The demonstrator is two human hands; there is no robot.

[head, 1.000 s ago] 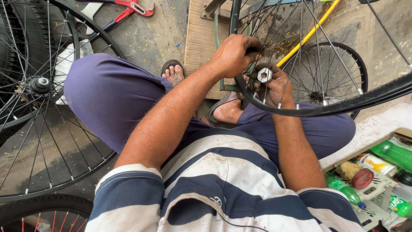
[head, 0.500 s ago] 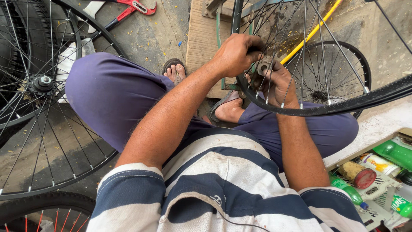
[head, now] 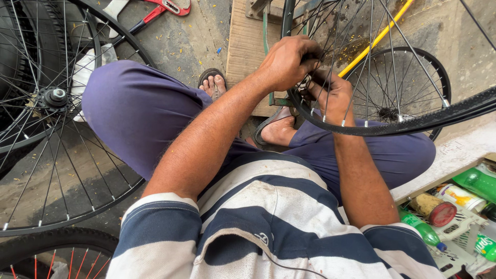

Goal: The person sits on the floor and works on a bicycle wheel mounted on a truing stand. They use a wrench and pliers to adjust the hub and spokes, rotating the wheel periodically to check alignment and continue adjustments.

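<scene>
I sit on a dusty concrete floor (head: 196,36) strewn with small yellow flecks, a wooden board (head: 248,57) under my feet. Spoked wheels (head: 51,129) with black rims lie at the left of the frame. The wheel (head: 392,124) I work on crosses the upper right, thin metal spokes fanning from its middle. My left hand (head: 287,62) is curled shut around that middle, my right hand (head: 330,95) clasped just beside it, fingers threaded through the spokes. Red-handled cutters (head: 165,8) lie top left; green bottles (head: 475,181) sit lower right.
</scene>
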